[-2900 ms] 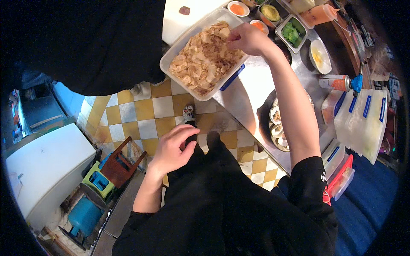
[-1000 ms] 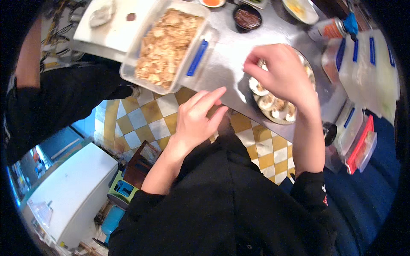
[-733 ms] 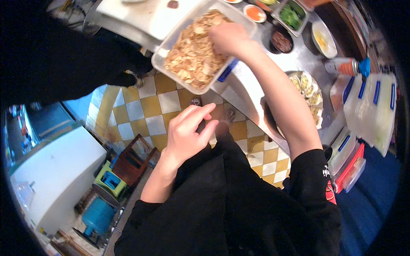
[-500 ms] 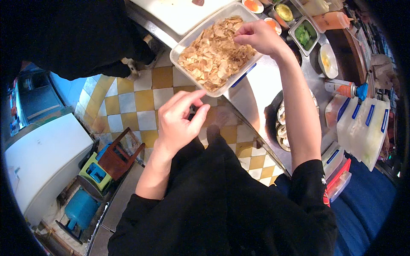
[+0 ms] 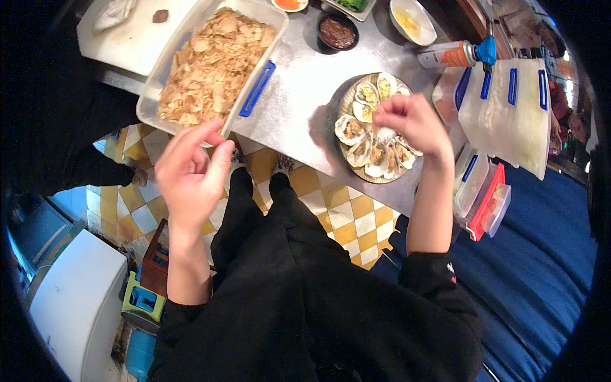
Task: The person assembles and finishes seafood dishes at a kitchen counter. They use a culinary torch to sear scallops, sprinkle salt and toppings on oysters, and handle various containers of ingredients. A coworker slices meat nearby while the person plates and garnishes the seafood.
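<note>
While the left hand [image 5: 191, 165] hangs by the near end of the clear box [image 5: 148, 105], the right hand [image 5: 412, 124] is over the plate [image 5: 347, 100] of oysters [image 5: 349, 129]! Half a second ago it was above the flakes [image 5: 216, 57]; now they lie uncovered in the box, and the forearm that crossed the plate has swung off most of it. Right fingers are pinched together, and whether they grip anything I cannot tell; left fingers are loosely parted with nothing between them, thumb apart.

Plate and oysters sit on the steel tabletop [image 5: 299, 95], right of the box. Some shells carry yellow-green topping, others brownish bits, and the right hand blocks the view of those on the right side. Left fingertips overlap the box's near corner; touching or not, I cannot tell.

Beyond the plate, there's a black bowl of dark sauce [image 5: 337, 33], then a white dish [image 5: 429, 37]. Over to the right, a torch [image 5: 449, 55] with a blue head lies beside blue-clipped containers [image 5: 499, 121]. Far left, a cutting board [image 5: 130, 38] borders the box, and a person in dark clothes [image 5: 57, 127] stands close by.
</note>
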Tool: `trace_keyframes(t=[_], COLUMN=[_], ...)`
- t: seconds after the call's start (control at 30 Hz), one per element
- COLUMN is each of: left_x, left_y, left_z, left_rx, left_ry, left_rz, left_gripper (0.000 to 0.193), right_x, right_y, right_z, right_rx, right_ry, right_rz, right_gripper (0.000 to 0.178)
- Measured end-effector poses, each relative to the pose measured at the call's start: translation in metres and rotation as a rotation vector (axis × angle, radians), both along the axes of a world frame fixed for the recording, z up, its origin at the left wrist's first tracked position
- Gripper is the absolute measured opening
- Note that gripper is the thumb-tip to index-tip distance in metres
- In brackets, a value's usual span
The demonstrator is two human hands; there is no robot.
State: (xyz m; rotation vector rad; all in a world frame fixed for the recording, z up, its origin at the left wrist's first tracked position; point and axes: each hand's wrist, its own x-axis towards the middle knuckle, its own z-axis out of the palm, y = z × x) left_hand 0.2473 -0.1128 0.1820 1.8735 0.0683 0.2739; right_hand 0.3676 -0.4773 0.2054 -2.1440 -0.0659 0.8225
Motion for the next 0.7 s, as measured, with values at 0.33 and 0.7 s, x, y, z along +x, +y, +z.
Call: trace_keyframes(t=[0.33,0.7], left_x=[0.013,0.024], left_y=[-0.065,-0.097], left_z=[-0.003,-0.022], left_rx=[0.071,0.112], left_ry=[0.063,0.137], left_rz=[-0.280,-0.267], left_gripper=[0.038,0.028], right_x=[-0.066,-0.055], right_y=[0.009,0.024], right_z=[-0.037,-0.021], right_rx=[-0.037,-0.449], right_ry=[-0.185,-0.397], right_rz=[-0.377,-0.013], right_gripper=[0.014,0.016])
